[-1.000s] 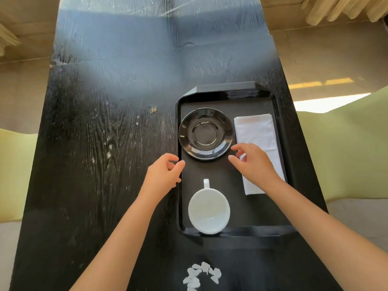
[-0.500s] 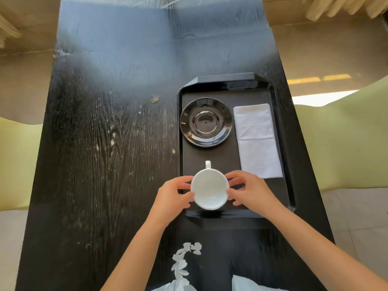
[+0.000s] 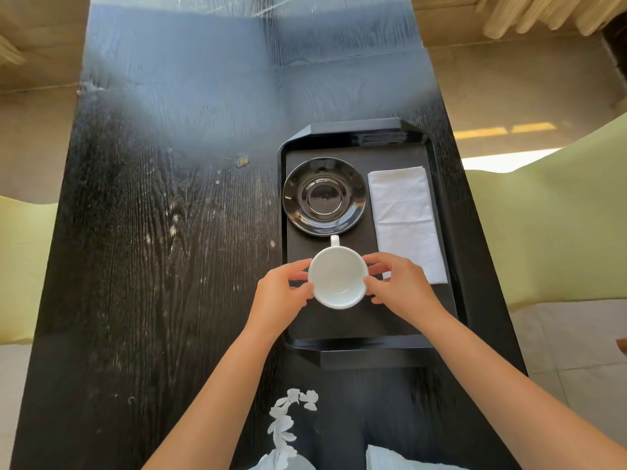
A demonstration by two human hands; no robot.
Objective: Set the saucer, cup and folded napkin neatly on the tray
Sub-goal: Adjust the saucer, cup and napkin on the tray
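Observation:
A black tray (image 3: 444,212) lies on the right half of a dark wooden table. On its far left part rests a glossy black saucer (image 3: 325,195), empty. A folded white napkin (image 3: 406,218) lies along the tray's right side. The white cup (image 3: 338,278) is upright, its handle pointing away toward the saucer's near rim. My left hand (image 3: 280,296) grips the cup's left side and my right hand (image 3: 402,288) grips its right side. Whether the cup touches the tray floor I cannot tell.
The black table (image 3: 163,232) stretches far ahead and to the left. Pale green chair cushions (image 3: 556,212) flank both sides. White floral-printed cloth (image 3: 288,422) shows at the bottom edge, near my body.
Both hands moved back from the saucer and closed on the cup. The cup now sits farther up the tray, its handle almost at the saucer's rim.

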